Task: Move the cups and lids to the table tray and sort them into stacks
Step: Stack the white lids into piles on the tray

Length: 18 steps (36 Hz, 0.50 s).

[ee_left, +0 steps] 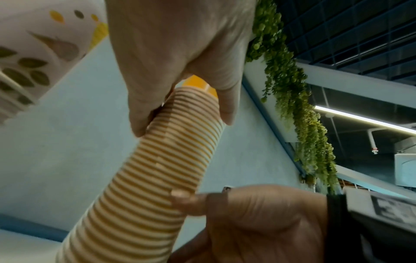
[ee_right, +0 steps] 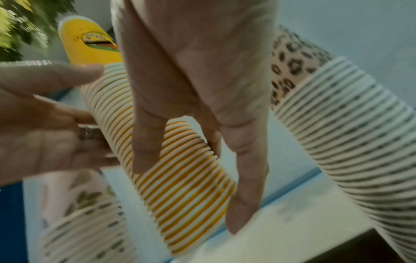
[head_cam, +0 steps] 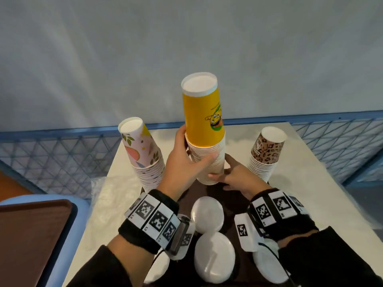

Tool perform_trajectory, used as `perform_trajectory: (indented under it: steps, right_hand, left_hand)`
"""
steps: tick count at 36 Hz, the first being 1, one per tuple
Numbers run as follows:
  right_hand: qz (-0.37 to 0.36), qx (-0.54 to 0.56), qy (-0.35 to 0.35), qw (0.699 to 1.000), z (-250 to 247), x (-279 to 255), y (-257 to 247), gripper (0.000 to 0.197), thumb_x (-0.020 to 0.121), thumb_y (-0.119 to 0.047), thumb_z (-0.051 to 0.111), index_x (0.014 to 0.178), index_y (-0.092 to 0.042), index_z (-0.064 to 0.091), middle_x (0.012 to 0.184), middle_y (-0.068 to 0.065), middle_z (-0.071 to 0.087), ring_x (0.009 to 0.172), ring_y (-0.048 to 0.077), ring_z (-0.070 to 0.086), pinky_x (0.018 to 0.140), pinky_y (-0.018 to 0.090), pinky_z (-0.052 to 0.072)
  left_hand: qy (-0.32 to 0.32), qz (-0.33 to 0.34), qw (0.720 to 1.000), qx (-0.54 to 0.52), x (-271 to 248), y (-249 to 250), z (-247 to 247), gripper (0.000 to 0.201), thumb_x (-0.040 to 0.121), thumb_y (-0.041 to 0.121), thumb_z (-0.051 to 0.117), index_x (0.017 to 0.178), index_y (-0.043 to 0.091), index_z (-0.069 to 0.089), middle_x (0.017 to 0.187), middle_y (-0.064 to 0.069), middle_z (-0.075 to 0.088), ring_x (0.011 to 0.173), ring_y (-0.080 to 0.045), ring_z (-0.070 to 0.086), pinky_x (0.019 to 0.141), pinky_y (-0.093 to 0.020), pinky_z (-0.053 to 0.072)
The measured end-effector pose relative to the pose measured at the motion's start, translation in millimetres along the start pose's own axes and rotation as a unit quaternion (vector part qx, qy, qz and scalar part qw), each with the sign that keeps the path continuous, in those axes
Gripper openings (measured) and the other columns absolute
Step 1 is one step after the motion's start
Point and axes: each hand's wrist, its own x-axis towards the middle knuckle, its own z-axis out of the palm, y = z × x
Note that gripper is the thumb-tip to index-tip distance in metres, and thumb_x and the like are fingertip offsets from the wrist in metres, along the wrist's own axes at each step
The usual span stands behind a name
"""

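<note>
steadying the yellow cup stack (head_cam: 204, 146) at frame centre over the brown tray (head_cam: 213, 191): left hand (head_cam: 184, 162) grips mid-stack, right hand (head_cam: 234, 175) holds its base; best lowered upright.

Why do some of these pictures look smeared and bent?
Head view: sharp, though the fence bows from the wide lens. Right wrist view: motion blur smears the leopard stack and greenery. Left wrist view: dim, slightly soft.

White table (head_cam: 290, 183), brown tray (head_cam: 244, 255) on it
</note>
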Motion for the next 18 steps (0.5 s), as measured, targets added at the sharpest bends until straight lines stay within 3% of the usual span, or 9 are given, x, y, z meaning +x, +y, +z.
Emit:
perform_trajectory:
  steps: [2,9,12,14,16,18]
  right_hand:
    - [-0.016,-0.008,-0.01,1.0,1,-14,-9,0.076,0.078,-0.024,0.073,0.14,-0.036,0.029,0.118,0.002,0.06,0.11,0.02,0.057,0.088,0.039,0.053]
    - [-0.048,-0.044,-0.068,0.996,33,-56,-27,0.068,0.079,-0.018,0.07,0.136,-0.031,0.035,0.107,-0.006,0.061,0.097,0.009,0.059,0.072,0.025,0.054]
    - [-0.049,-0.055,-0.089,0.993,55,-65,-29,0.065,0.078,-0.018,0.07,0.133,-0.031,0.038,0.11,-0.006,0.061,0.099,0.011,0.06,0.075,0.03,0.054]
    - [-0.052,-0.06,-0.107,0.991,71,-70,-32,0.066,0.078,-0.016,0.069,0.134,-0.031,0.038,0.114,-0.005,0.062,0.102,0.012,0.061,0.079,0.031,0.055]
    - [-0.056,-0.073,-0.109,0.99,89,-70,-37,0.072,0.073,-0.022,0.073,0.135,-0.031,0.037,0.113,-0.008,0.062,0.098,0.006,0.062,0.076,0.024,0.056]
    - [-0.072,-0.103,-0.101,0.987,101,-71,-46,0.085,0.064,-0.032,0.076,0.138,-0.031,0.034,0.106,-0.012,0.061,0.087,0.0,0.062,0.069,0.016,0.055]
  left_hand:
    - [-0.006,0.005,1.0,-0.001,-11,3,-4,0.077,0.071,0.028,0.078,0.134,0.025,0.034,0.116,0.032,0.053,0.106,0.018,0.052,0.087,-0.004,0.046]
    - [-0.035,-0.043,0.997,-0.051,-64,-7,-30,0.07,0.074,0.016,0.075,0.129,0.032,0.035,0.113,0.03,0.054,0.098,0.024,0.053,0.076,0.002,0.044]
    - [-0.026,-0.062,0.993,-0.096,-83,-12,-43,0.075,0.07,0.011,0.079,0.129,0.03,0.037,0.109,0.026,0.062,0.096,0.018,0.059,0.072,-0.002,0.047]
    - [-0.005,-0.066,0.993,-0.099,-91,-18,-53,0.078,0.061,0.019,0.086,0.124,0.033,0.042,0.104,0.022,0.068,0.096,0.011,0.063,0.073,-0.007,0.051]
    - [0.034,-0.066,0.994,-0.079,-94,-26,-64,0.088,0.048,0.033,0.088,0.124,0.03,0.045,0.111,0.015,0.068,0.102,0.001,0.064,0.078,-0.015,0.054]
    - [0.064,-0.057,0.995,-0.045,-92,-31,-78,0.087,0.047,0.033,0.089,0.123,0.02,0.05,0.112,0.005,0.068,0.104,-0.008,0.065,0.076,-0.017,0.055]
